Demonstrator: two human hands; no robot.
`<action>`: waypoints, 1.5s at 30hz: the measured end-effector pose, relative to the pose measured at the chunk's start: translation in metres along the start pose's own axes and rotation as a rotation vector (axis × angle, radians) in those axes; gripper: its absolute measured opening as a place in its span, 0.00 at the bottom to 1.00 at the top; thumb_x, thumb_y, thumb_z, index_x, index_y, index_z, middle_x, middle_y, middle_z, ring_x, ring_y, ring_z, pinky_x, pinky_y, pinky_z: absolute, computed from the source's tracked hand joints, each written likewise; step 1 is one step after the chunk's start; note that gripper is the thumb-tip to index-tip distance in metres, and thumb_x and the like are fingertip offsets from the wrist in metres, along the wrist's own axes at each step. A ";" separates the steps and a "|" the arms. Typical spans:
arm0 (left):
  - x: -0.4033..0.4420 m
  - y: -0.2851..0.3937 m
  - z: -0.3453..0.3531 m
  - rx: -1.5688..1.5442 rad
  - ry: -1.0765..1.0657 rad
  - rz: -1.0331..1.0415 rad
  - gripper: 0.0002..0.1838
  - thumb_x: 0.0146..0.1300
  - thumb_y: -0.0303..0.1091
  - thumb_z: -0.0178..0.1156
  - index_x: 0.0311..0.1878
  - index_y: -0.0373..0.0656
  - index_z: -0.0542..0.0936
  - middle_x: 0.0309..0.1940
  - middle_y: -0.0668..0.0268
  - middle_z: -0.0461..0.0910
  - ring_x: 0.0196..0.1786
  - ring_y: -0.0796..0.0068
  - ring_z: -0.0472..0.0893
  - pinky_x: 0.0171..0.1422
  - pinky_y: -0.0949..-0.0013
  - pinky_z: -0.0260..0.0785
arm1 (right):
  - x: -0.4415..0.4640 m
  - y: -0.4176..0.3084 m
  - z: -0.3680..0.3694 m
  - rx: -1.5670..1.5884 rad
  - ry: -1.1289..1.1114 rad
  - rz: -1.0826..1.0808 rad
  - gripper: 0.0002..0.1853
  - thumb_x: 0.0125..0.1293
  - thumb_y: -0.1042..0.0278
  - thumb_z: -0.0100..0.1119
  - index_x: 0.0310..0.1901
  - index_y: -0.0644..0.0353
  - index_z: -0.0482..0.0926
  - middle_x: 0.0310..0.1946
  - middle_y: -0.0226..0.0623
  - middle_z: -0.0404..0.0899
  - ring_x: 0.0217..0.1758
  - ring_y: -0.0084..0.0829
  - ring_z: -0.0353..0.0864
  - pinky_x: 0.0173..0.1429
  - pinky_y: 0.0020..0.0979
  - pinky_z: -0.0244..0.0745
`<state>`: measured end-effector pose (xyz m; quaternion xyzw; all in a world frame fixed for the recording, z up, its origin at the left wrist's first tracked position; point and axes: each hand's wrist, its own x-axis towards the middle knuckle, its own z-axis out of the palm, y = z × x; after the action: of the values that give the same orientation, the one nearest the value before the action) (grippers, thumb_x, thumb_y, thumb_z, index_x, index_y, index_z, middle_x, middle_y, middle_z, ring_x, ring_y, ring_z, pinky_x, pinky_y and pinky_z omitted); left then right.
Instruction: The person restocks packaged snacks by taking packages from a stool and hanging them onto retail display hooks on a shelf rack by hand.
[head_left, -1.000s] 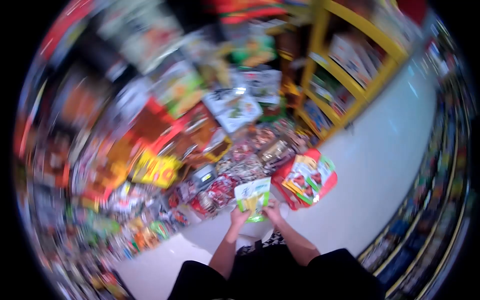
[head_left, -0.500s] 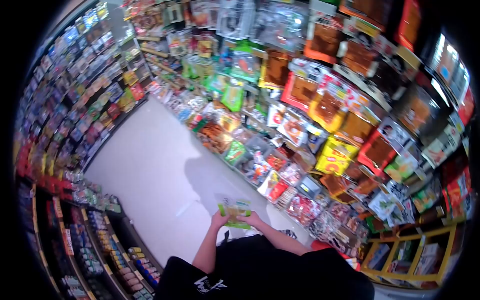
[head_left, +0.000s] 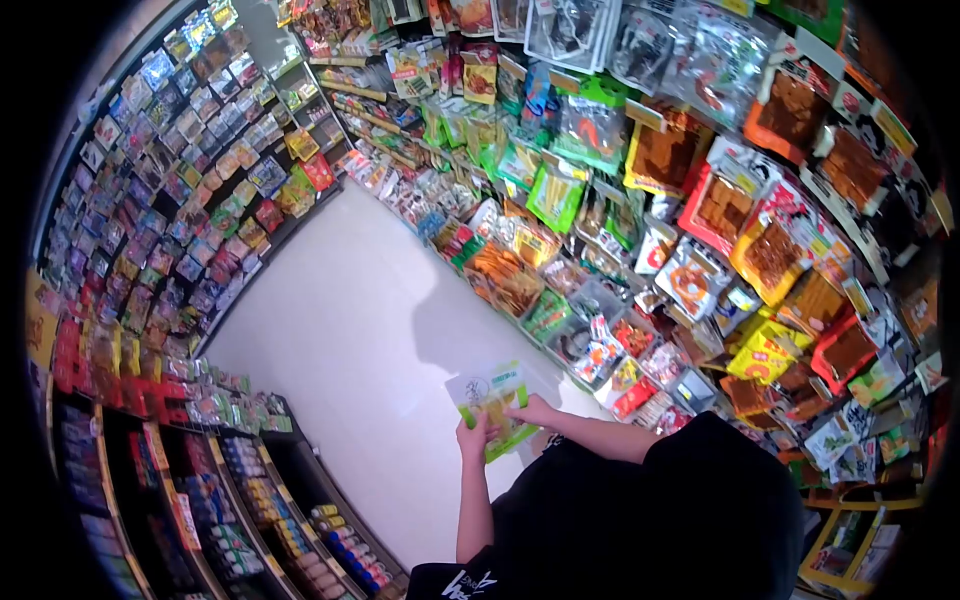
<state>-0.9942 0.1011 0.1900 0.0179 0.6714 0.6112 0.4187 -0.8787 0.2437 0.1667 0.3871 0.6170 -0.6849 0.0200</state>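
A green and white snack packet (head_left: 490,388) is held up in front of my body, above the pale floor. My left hand (head_left: 476,432) grips its lower left edge, fingers closed on it. On the packet's right side, my right hand (head_left: 534,411) pinches the edge. The packet is tilted, with its printed white top facing up. Closest to my right hand on the shelf side are open bins of small wrapped snacks (head_left: 632,400).
Hanging snack packets (head_left: 725,205) fill the wall at the right. Racks of small packets (head_left: 200,150) stand at the upper left, shelves of bottles (head_left: 270,500) at the lower left. A yellow rack (head_left: 850,585) is at the lower right. Pale floor (head_left: 330,300) runs between.
The view has swung away from the yellow rack and along the aisle, and is sharper now. Both hands still hold the packet, which is now more tilted.
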 end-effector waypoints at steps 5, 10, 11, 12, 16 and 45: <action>0.082 0.071 0.001 0.124 0.021 0.054 0.16 0.58 0.30 0.62 0.46 0.31 0.73 0.32 0.57 0.79 0.27 0.68 0.82 0.28 0.72 0.77 | 0.083 -0.052 -0.002 -0.059 -0.013 -0.054 0.22 0.51 0.50 0.68 0.38 0.61 0.80 0.26 0.35 0.81 0.28 0.25 0.79 0.36 0.28 0.74; 0.166 0.133 0.029 0.163 -0.097 0.054 0.15 0.58 0.32 0.63 0.43 0.32 0.74 0.29 0.61 0.79 0.25 0.72 0.81 0.27 0.73 0.76 | 0.153 -0.099 -0.052 -0.001 0.093 -0.095 0.25 0.48 0.43 0.67 0.34 0.60 0.81 0.24 0.35 0.81 0.27 0.26 0.80 0.36 0.28 0.74; 0.174 0.143 0.040 0.190 -0.105 0.034 0.15 0.58 0.32 0.63 0.44 0.32 0.74 0.29 0.61 0.79 0.25 0.72 0.81 0.27 0.73 0.76 | 0.155 -0.109 -0.062 0.016 0.137 -0.037 0.23 0.49 0.46 0.67 0.35 0.59 0.81 0.25 0.34 0.81 0.28 0.26 0.80 0.36 0.28 0.74; 0.183 0.156 0.057 0.212 -0.124 0.022 0.15 0.58 0.33 0.63 0.44 0.33 0.74 0.29 0.61 0.79 0.25 0.72 0.81 0.26 0.73 0.75 | 0.160 -0.117 -0.074 0.027 0.191 0.015 0.21 0.50 0.48 0.68 0.36 0.59 0.81 0.26 0.33 0.81 0.29 0.25 0.80 0.37 0.28 0.74; 0.240 0.189 0.119 0.366 -0.269 0.073 0.18 0.58 0.36 0.63 0.45 0.34 0.74 0.30 0.60 0.79 0.24 0.71 0.81 0.24 0.74 0.75 | 0.181 -0.129 -0.110 0.361 0.380 -0.066 0.17 0.52 0.55 0.68 0.35 0.61 0.79 0.25 0.31 0.79 0.27 0.23 0.76 0.34 0.27 0.71; 0.518 0.289 0.437 0.589 -1.057 -0.018 0.22 0.62 0.46 0.59 0.45 0.33 0.73 0.34 0.58 0.80 0.29 0.67 0.83 0.33 0.73 0.76 | 0.347 -0.202 -0.327 0.909 1.241 -0.276 0.18 0.58 0.65 0.64 0.45 0.70 0.76 0.39 0.38 0.80 0.39 0.22 0.77 0.46 0.25 0.72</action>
<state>-1.2162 0.8033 0.1940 0.4285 0.5138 0.3043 0.6781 -1.0579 0.7295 0.1613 0.5891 0.2167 -0.5249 -0.5748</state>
